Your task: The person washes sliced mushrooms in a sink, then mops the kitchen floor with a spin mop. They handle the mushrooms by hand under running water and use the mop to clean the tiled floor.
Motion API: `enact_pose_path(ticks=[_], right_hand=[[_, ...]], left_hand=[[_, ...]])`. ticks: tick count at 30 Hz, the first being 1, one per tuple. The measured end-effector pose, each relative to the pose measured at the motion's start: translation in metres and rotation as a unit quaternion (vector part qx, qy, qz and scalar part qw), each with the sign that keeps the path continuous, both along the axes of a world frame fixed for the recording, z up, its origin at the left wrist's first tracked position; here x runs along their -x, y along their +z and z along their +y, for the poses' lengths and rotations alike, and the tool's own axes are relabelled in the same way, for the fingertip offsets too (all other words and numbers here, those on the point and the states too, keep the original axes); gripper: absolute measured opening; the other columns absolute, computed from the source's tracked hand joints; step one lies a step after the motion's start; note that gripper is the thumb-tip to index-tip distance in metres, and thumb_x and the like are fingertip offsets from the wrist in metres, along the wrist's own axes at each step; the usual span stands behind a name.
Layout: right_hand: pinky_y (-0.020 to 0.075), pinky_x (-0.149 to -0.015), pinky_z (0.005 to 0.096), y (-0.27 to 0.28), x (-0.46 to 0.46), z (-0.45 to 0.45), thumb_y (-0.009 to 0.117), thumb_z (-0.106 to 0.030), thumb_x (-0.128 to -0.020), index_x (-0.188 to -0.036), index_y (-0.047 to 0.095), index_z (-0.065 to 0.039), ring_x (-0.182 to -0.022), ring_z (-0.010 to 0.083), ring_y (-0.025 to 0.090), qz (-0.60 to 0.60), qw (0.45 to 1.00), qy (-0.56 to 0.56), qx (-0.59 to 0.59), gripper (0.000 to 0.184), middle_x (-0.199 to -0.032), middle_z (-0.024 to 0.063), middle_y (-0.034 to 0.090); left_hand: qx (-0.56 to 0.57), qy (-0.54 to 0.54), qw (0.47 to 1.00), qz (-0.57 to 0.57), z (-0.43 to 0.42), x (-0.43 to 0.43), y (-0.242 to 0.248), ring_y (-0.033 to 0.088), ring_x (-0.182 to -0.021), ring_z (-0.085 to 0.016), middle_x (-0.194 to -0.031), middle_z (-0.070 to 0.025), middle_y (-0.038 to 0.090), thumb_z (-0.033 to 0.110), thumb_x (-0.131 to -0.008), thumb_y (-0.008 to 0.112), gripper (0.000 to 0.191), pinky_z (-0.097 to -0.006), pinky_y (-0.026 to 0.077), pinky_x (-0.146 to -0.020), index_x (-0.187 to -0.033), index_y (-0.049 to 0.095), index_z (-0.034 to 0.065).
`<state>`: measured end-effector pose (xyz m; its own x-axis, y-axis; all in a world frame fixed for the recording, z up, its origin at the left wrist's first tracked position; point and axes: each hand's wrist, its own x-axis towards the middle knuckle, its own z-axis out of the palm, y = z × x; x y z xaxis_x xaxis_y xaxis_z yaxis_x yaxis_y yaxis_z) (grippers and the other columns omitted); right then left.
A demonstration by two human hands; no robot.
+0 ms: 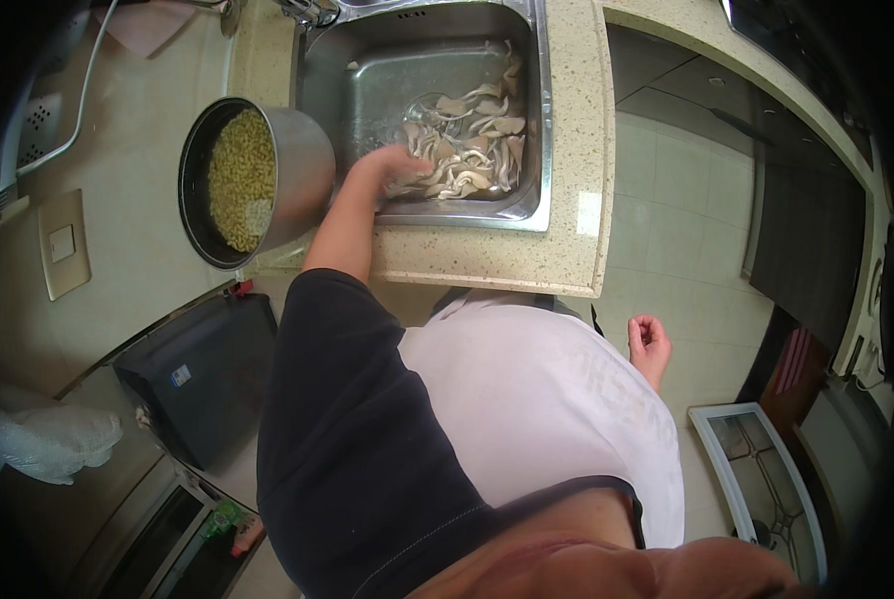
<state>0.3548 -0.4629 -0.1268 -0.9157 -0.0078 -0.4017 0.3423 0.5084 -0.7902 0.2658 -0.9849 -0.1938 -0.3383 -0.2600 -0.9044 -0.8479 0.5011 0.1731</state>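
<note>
My left hand (398, 166) reaches into a stainless steel sink (372, 82), at the near left edge of a heap of torn oyster mushrooms (484, 142). Its fingers are blurred and partly hidden among the mushrooms and water, so I cannot see whether they grip a piece. The mushrooms lie mostly in the right half of the basin, partly over a round drain. To the left of this hand, a deep metal pot (297, 168) holds many yellow-green beans or grains (241, 180) with a whitish patch. My right hand (648, 348) hangs beside my body, fingers curled, holding nothing visible.
A faucet (308, 11) stands at the sink's back left corner. Speckled stone countertop (574, 150) borders the sink. A wall switch (63, 243) is at left, above a dark bin-like box (200, 374). A glass-paned white frame (762, 479) stands at lower right.
</note>
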Motion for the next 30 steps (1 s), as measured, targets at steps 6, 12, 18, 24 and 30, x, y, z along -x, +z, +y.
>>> enact_pose_path(ticks=[6, 12, 18, 24, 30], right_hand=[[0.0392, -0.055, 0.0209, 0.004, 0.004, -0.003, 0.064, -0.01, -0.085, -0.082, 0.059, 0.0, -0.059, 0.0059, 0.044, 0.004, 1.0, 0.009, -0.001, 0.012, -0.066, -0.0022, 0.053], [0.0381, -0.053, 0.0205, 0.008, 0.004, -0.005, 0.064, -0.009, -0.085, -0.082, 0.06, -0.001, -0.059, 0.005, 0.044, -0.003, 1.0, 0.002, 0.001, 0.009, -0.066, -0.0033, 0.052], [0.0345, -0.052, 0.0185, 0.008, -0.003, -0.004, 0.063, -0.008, -0.086, -0.083, 0.059, -0.002, -0.059, 0.0026, 0.041, 0.003, 1.0, -0.003, -0.007, 0.008, -0.066, -0.0062, 0.05], [0.0341, -0.051, 0.0181, 0.002, -0.011, -0.001, 0.064, -0.008, -0.085, -0.082, 0.059, -0.002, -0.057, 0.0025, 0.041, -0.002, 1.0, -0.024, 0.003, 0.008, -0.065, -0.0061, 0.05], [0.0351, -0.051, 0.0185, 0.002, -0.012, -0.003, 0.063, -0.008, -0.086, -0.083, 0.058, -0.001, -0.058, 0.0031, 0.042, 0.012, 0.999, -0.026, 0.017, 0.009, -0.066, -0.0054, 0.05]], left_hand=[[-0.161, -0.068, 0.985, 0.001, 0.015, 0.01, -0.013, 0.065, -0.076, -0.026, -0.097, -0.0106, 0.063, 0.03, -0.075, 0.07, 0.043, -0.0383, 0.056, -0.058, -0.106, 0.059, 0.0017], [0.087, -0.154, 0.958, 0.228, 0.047, 0.037, 0.0, 0.065, -0.081, -0.022, -0.089, -0.0095, 0.066, 0.029, -0.072, 0.071, 0.028, -0.0345, 0.052, -0.066, -0.092, 0.067, 0.0094], [0.16, -0.281, 0.933, 0.16, 0.068, 0.047, -0.027, 0.062, -0.096, -0.029, -0.102, -0.0126, 0.065, 0.03, -0.067, 0.072, 0.036, -0.0407, 0.05, -0.08, -0.098, 0.066, 0.0113], [0.178, -0.292, 0.934, 0.106, 0.077, 0.053, -0.01, 0.061, -0.103, -0.03, -0.11, -0.0138, 0.064, 0.023, -0.071, 0.07, 0.038, -0.0403, 0.051, -0.084, -0.103, 0.066, 0.004], [0.173, -0.324, 0.913, 0.178, 0.042, 0.049, -0.067, 0.063, -0.092, -0.031, -0.093, -0.0174, 0.066, 0.023, -0.067, 0.067, 0.03, -0.0403, 0.051, -0.079, -0.09, 0.068, 0.0035]])
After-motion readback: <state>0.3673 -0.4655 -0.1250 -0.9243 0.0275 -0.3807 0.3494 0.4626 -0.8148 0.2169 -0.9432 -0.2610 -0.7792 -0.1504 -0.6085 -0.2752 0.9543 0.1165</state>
